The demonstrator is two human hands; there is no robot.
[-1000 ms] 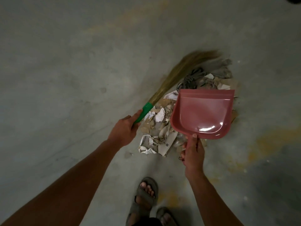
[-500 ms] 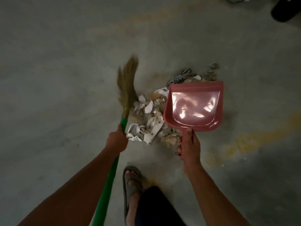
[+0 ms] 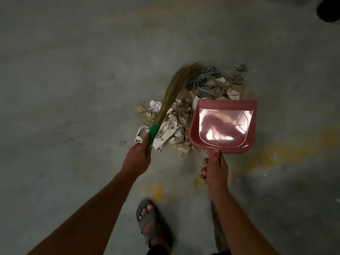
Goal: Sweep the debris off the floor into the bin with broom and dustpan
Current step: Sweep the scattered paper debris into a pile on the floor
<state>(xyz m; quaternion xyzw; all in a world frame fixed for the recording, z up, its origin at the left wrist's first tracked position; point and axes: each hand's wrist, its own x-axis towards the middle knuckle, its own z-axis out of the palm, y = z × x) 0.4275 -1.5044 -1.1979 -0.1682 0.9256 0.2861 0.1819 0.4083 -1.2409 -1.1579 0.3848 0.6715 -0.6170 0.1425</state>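
A pile of debris (image 3: 185, 115), torn paper, cardboard bits and grey straps, lies on the concrete floor ahead of me. My left hand (image 3: 137, 159) grips the green handle of a straw broom (image 3: 174, 91); its bristles curve up over the left side of the pile. My right hand (image 3: 214, 168) holds the handle of a pink dustpan (image 3: 223, 124), which sits at the pile's right side with its open edge facing away from me. The pan's shiny inside looks bare. No bin is in view.
My sandalled foot (image 3: 150, 219) stands just behind the hands. Yellow stains (image 3: 276, 155) mark the floor to the right. A dark object (image 3: 329, 11) shows at the top right corner. Bare concrete (image 3: 73, 70) spreads to the left and beyond.
The broom swung from upright at the pile's left to slanting right over the pile. The dustpan stayed beside the debris, and the view shifted slightly.
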